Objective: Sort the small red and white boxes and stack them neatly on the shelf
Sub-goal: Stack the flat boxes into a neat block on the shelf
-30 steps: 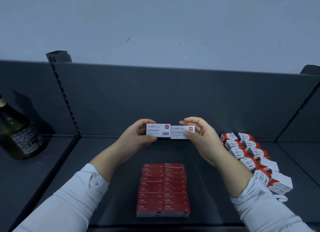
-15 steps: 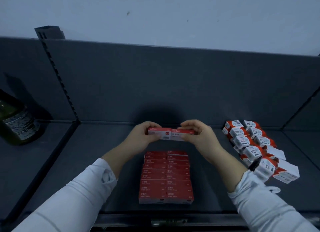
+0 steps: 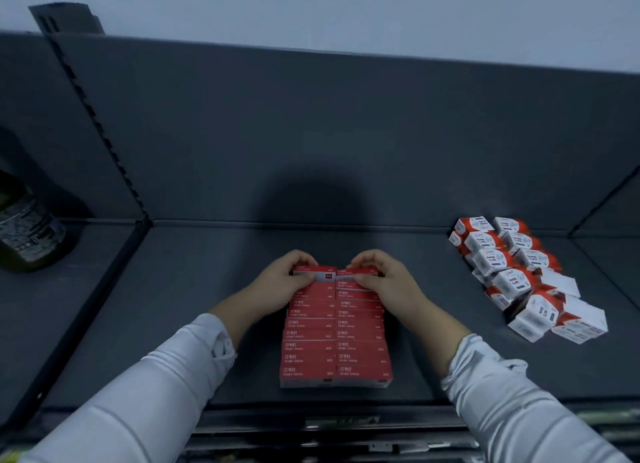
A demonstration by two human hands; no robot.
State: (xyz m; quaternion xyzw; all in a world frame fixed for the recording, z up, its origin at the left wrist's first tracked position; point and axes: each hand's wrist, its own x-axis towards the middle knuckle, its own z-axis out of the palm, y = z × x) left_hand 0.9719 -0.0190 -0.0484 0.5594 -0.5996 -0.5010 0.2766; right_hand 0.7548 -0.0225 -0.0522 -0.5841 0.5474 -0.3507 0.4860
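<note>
Nearest to us, our two white sleeves [image 3: 145,390] reach in over the front edge of the dark shelf [image 3: 207,289]. Between them lies a block of red boxes [image 3: 332,345]: flat, red-topped with small white print, packed in two tidy columns, row touching row. At the block's far end our left hand [image 3: 277,282] pinches one box [image 3: 317,272], thumb on the near side and fingers curled over the back; its white strip with a red patch faces us. Our right hand [image 3: 384,282] grips a second box [image 3: 360,272] the same way. The two boxes sit end to end, touching, right against the last row. Further off to the right, well apart, sits a loose pile of red and white cartons [image 3: 519,272], several tilted. Far left stands a dark bottle [image 3: 27,234], before the grey back panel [image 3: 311,133].
</note>
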